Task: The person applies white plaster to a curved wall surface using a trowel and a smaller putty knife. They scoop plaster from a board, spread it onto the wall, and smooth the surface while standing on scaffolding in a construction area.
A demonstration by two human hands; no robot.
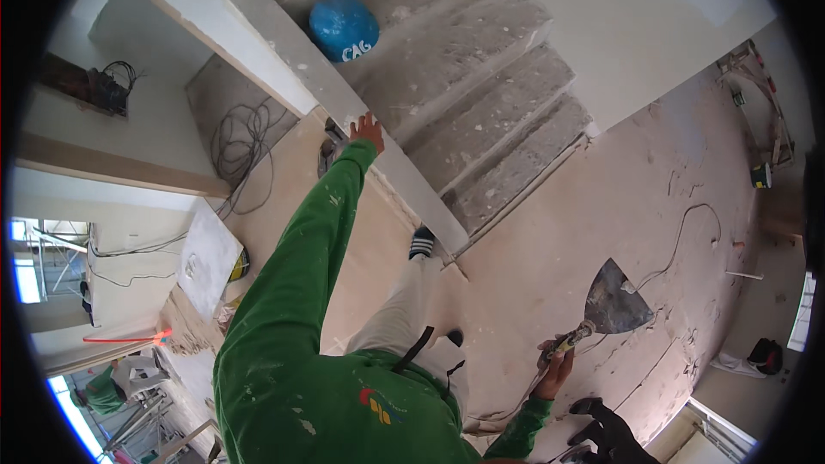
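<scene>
My left arm, in a paint-spotted green sleeve, reaches forward. My left hand (367, 133) rests with fingers stretched out on the top of the grey ledge (412, 180) along the stairs. My right hand (556, 369) is low on the right, wrapped round the handle of a wide putty knife (617, 299). Its flared, stained metal blade points away from me, above the floor. A blue hard hat (344, 27) with white lettering lies on a step, beyond my left hand.
Dusty concrete stairs (481, 120) rise ahead. Coiled cable (245, 150) lies at the left, near a white board (208, 262) and a bucket (239, 265). A thin cord (687, 215) crosses the stained floor. Another person's dark shoes (589, 408) show at the lower right.
</scene>
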